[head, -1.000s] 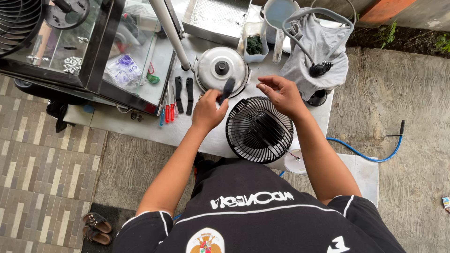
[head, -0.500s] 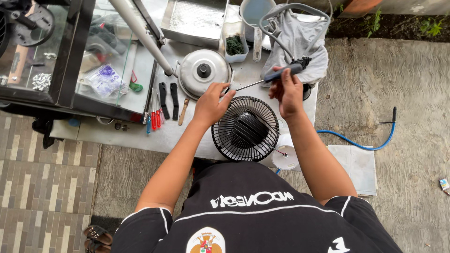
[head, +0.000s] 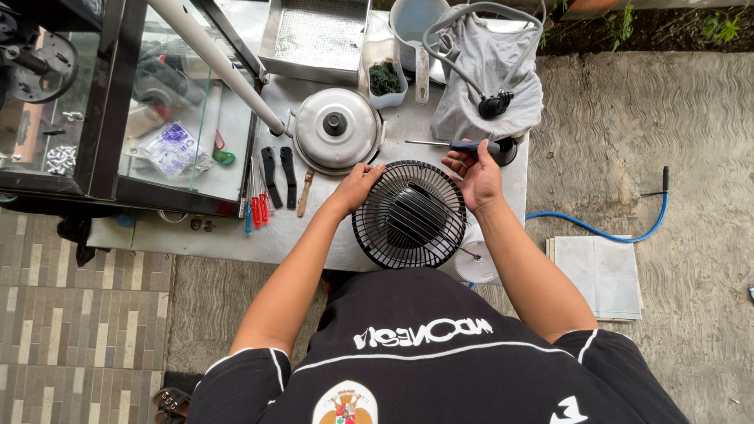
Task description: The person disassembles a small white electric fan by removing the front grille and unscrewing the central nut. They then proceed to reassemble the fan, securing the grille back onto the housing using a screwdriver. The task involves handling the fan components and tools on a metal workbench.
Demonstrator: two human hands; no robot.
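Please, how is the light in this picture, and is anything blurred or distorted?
Head view: soft, even daylight, no hard shadows; sharp overall. Mild glare on the pot lid and the glass case. Wide-lens bending shows at the edges. Left hand on the fan; right hand holds the screwdriver.

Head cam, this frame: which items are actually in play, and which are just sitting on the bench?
In play:
- black round wire fan guard, left hand on its rim
- blue-handled screwdriver, held in right hand

Lying about:
- round metal pot lid with black knob
- grey cloth
- black-handled pliers
- red-handled screwdrivers
- rectangular metal tray
- blue hose
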